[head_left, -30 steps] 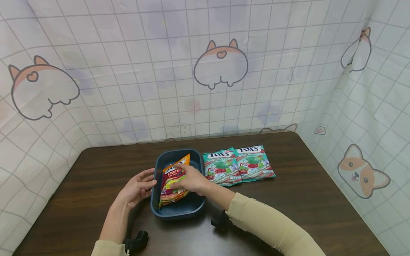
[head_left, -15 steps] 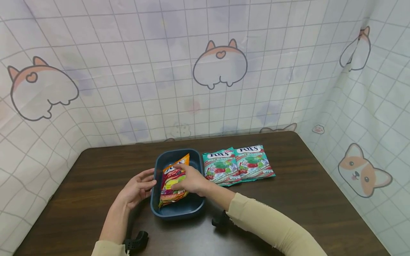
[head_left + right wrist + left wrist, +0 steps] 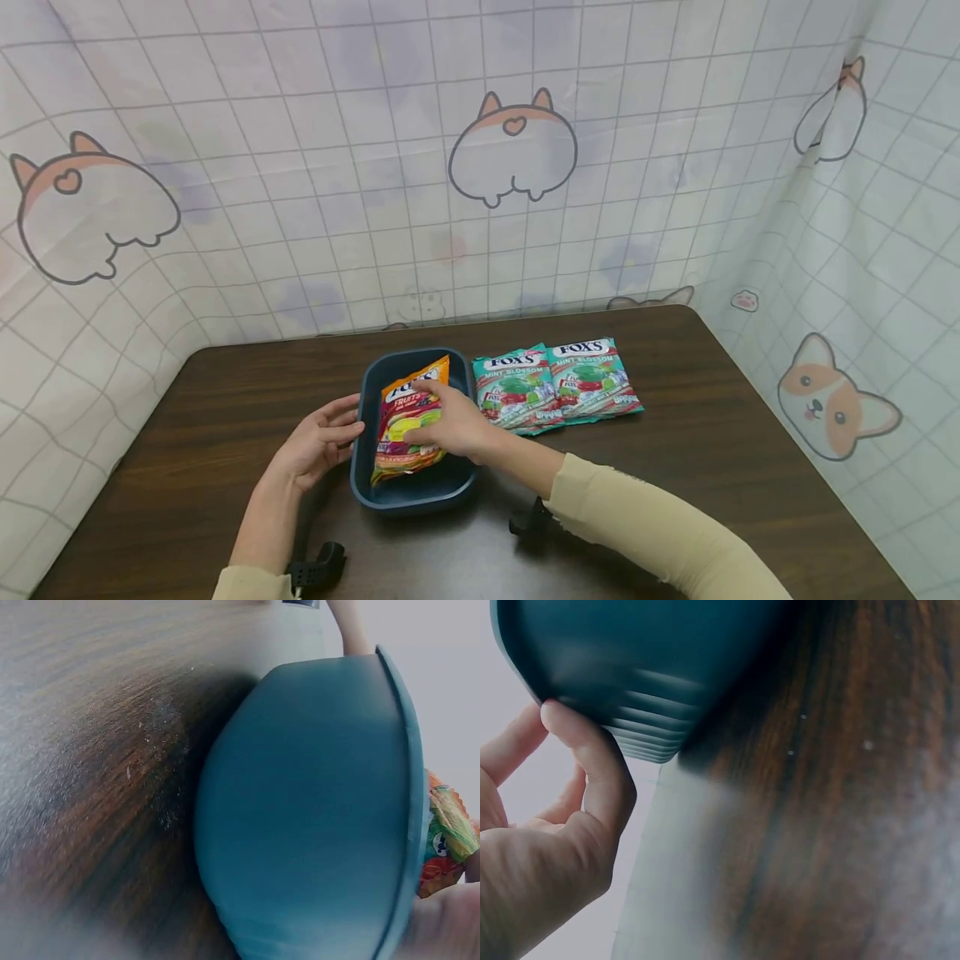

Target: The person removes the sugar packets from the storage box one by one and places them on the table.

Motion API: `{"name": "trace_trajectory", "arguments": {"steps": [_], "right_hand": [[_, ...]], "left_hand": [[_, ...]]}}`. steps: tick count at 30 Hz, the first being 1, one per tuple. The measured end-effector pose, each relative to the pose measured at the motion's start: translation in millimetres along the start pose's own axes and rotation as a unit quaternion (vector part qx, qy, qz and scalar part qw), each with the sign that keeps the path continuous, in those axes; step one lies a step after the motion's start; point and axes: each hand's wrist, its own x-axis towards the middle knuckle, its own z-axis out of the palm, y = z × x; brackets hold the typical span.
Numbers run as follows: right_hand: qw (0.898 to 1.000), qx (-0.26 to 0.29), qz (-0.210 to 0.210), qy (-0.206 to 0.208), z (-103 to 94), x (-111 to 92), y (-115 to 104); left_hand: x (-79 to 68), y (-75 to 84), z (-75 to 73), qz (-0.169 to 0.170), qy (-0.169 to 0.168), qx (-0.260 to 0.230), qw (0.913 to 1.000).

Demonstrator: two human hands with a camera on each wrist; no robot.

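Note:
An orange and red bag of Fox's Fruits candy (image 3: 401,417) lies slanted inside a dark blue plastic bin (image 3: 412,504) in the head view. Reaching in from the right, my right hand (image 3: 455,423) grips the bag across its middle, the thumb on its front. My left hand (image 3: 318,442) touches the bin's left rim with its fingertips, fingers relaxed; the left wrist view has the thumb (image 3: 592,757) right at the rim. From the right wrist, the bin's outer wall (image 3: 307,810) fills much of the picture, and part of the bag (image 3: 446,840) shows beyond the rim.
Two green Fox's Mint Blossom candy bags (image 3: 517,392) lie side by side, slightly overlapping, just right of the bin. The dark wooden table (image 3: 697,433) ends at a white grid-patterned cloth (image 3: 337,183) behind and at the sides.
My right hand and the orange candy bag have shifted slightly to the right within the bin. The left hand stays at the rim, and the head view has moved a little.

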Motion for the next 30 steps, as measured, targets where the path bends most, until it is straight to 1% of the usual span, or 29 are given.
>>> {"name": "trace_trajectory", "arguments": {"steps": [8,13,21,27,30], "right_hand": [[1.000,0.028,-0.005,0.009,-13.9,-12,-5],[0.999,0.030,-0.011,0.013,-23.7,-22,-8],[0.999,0.028,0.001,0.025,-37.5,-33,-3],[0.998,0.047,-0.010,0.026,-50.4,-45,-3],[0.998,0.052,-0.009,0.028,-57.7,-51,-1]], "left_hand": [[-1.8,-0.4,4.3,0.004,0.020,-0.009,0.9997],[-3.8,1.2,7.3,0.005,0.031,-0.013,0.9994],[-5.4,-0.2,13.8,0.015,0.054,0.006,0.9984],[-5.8,-2.4,17.1,0.032,0.051,-0.009,0.9981],[-6.4,-3.1,17.5,0.035,0.048,-0.018,0.9981]]}}
